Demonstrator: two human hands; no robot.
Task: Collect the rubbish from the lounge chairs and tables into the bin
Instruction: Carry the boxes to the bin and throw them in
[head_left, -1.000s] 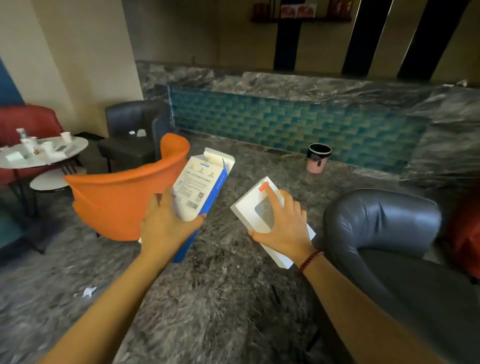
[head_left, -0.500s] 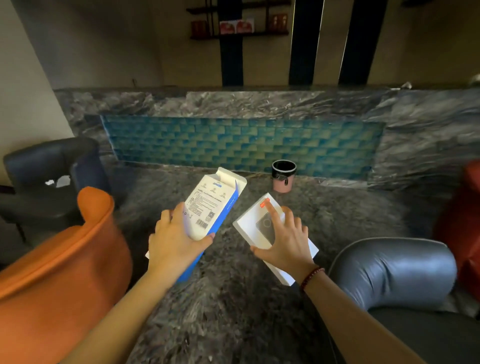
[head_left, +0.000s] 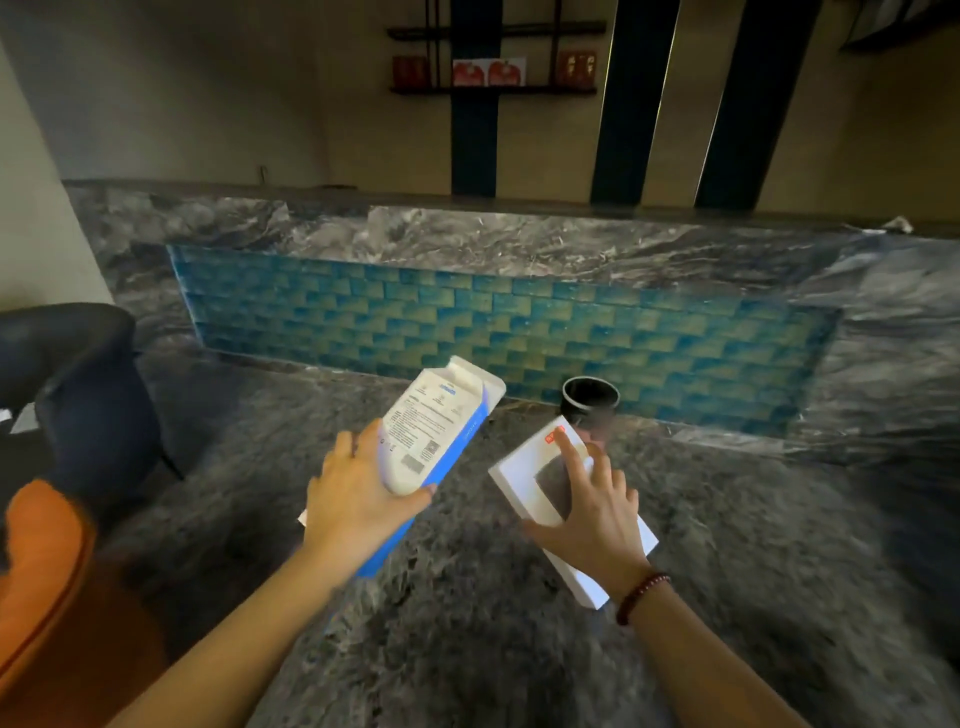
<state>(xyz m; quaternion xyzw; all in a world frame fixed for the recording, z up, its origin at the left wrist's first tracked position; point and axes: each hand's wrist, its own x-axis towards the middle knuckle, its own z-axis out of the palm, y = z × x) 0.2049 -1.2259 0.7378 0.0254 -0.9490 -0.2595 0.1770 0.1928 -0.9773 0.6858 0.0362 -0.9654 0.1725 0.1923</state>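
A dark marbled floor (head_left: 467, 649) fills the lower half of the view, and at 12 o'clock a low marble wall with a band of teal tiles (head_left: 493, 332) runs across it. At 8 o'clock the curved back of an orange chair (head_left: 47, 587) cuts into the frame, with a dark armchair (head_left: 78, 395) behind it at 9 o'clock. A shelf (head_left: 493, 73) with red items sits high on the far wall at 12 o'clock.

The left hand (head_left: 358, 499) is closed around the lower part of a tall blue-and-white carton (head_left: 436, 441), thumb on the blue side and fingers behind the printed face; the carton tilts toward 1 o'clock with its top flap open. The right hand (head_left: 592, 514) holds a flat white box (head_left: 524, 473) with a dark window, fingers spread across its top face and the forefinger reaching toward a small red tab at the box's far corner; the thumb wraps the near edge. Both boxes are held in the air, near each other but apart.

Just past the white box at 1 o'clock, the bin (head_left: 589, 400), a small round container with a dark rim, stands on the floor against the tiled wall. A red bead bracelet (head_left: 641, 597) circles the right wrist
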